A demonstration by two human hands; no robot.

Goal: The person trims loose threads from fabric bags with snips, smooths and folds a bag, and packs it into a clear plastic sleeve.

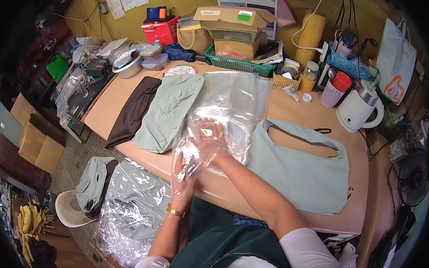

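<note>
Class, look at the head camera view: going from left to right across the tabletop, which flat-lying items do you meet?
Brown cloth → folded green cloth → clear plastic bag, with both hands at its near end → green tote bag → white kettle.

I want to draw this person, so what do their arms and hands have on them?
Both hands are bare, no gloves. The left hand has a gold bracelet at its wrist. The right hand wears nothing. Both arms have short white sleeves near the shoulders, and a dark green apron covers the front.
</note>
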